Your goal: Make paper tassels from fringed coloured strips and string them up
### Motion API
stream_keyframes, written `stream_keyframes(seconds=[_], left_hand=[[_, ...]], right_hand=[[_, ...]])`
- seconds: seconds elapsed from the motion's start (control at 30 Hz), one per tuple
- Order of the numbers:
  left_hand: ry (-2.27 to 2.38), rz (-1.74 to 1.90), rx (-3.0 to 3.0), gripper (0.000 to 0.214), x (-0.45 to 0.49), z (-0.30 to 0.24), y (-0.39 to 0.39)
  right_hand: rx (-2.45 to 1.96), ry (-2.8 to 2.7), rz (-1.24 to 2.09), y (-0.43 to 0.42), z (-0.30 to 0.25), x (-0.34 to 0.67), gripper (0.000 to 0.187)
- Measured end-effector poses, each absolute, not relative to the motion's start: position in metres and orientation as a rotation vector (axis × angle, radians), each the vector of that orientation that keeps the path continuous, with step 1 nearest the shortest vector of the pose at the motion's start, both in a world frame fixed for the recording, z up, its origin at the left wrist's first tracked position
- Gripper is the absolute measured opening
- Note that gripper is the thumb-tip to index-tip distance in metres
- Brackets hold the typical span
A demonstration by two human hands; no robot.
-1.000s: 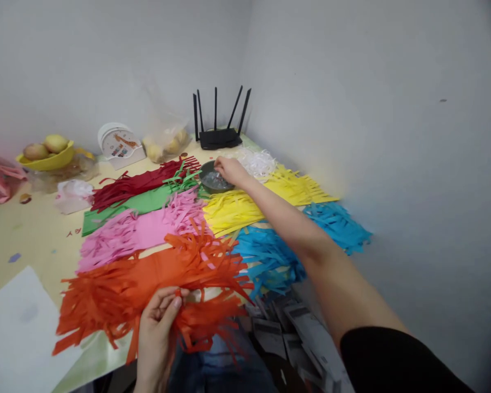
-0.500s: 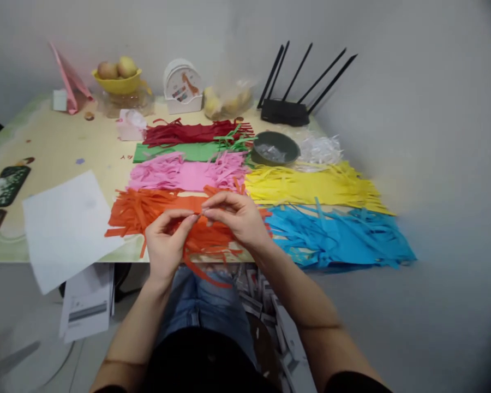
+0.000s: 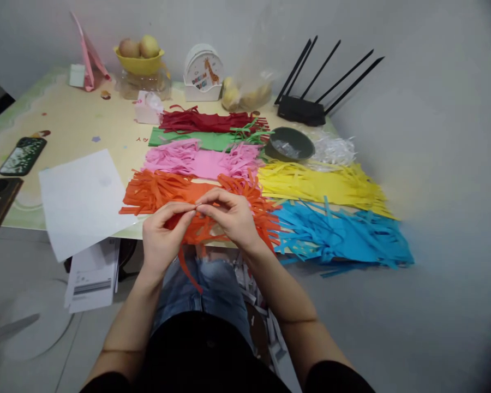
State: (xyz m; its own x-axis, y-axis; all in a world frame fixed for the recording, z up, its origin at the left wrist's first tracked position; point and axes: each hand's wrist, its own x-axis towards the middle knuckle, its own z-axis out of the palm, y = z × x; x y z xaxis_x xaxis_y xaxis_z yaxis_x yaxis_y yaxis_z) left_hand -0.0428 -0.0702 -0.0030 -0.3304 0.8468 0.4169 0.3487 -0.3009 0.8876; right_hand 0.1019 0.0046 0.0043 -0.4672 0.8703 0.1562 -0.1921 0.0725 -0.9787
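My left hand (image 3: 162, 236) and my right hand (image 3: 230, 216) meet fingertip to fingertip over the near edge of the table, both pinching an orange paper strip (image 3: 187, 266) that hangs down toward my lap. It belongs to the fringed orange paper (image 3: 155, 189) lying just behind my hands. Beyond it lie fringed sheets of pink paper (image 3: 207, 162), green paper (image 3: 196, 140) and dark red paper (image 3: 204, 121). Yellow paper (image 3: 323, 185) and blue paper (image 3: 347, 234) lie to the right. A dark green bowl (image 3: 289, 145) holding small clear bits stands behind the yellow sheet.
A white sheet (image 3: 84, 199) overhangs the table edge at left, with two phones (image 3: 22, 155) further left. A black router (image 3: 306, 112), a bag of fruit (image 3: 245, 93), a giraffe-print holder (image 3: 202, 73) and a yellow fruit bowl (image 3: 141, 60) line the back. Papers (image 3: 92, 275) lie on the floor.
My right hand came back from the dark green bowl and joined my left hand on the orange strip. The view then shifted slightly; my hands stay pinched together.
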Motion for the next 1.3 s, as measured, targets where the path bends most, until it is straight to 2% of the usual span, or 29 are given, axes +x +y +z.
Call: stream_keyframes(seconds=[0.1,0.37,0.53,0.87,1.0,1.17,1.3], left_hand=[[1.572,1.621,1.417,0.010,-0.043,-0.010,-0.074],[1.671,1.788,1.385,0.003,-0.034,-0.020,-0.080],[1.689,1.701,1.437,0.007,-0.033,-0.016,-0.081],[1.471,1.767,1.053,0.005,-0.027,-0.029,-0.075],[1.485,1.851,1.085,0.004,-0.021,-0.032,-0.076],[1.598,1.919,1.142,0.004,-0.014,-0.028,-0.079],[1.392,1.828,1.096,0.011,-0.019,-0.029,-0.079]], right_hand=[[-0.747,-1.494,1.537,0.002,-0.001,0.101,0.027],[-0.701,-1.580,1.538,0.002,-0.010,0.105,0.029],[-0.719,-1.745,1.371,0.004,-0.012,0.112,0.028],[-0.746,-1.709,1.419,0.000,-0.017,0.110,0.024],[-0.703,-1.583,1.475,-0.006,-0.019,0.106,0.025],[-0.704,-1.629,1.349,-0.012,-0.017,0.105,0.013],[-0.744,-1.596,1.206,-0.012,-0.019,0.104,0.009]])
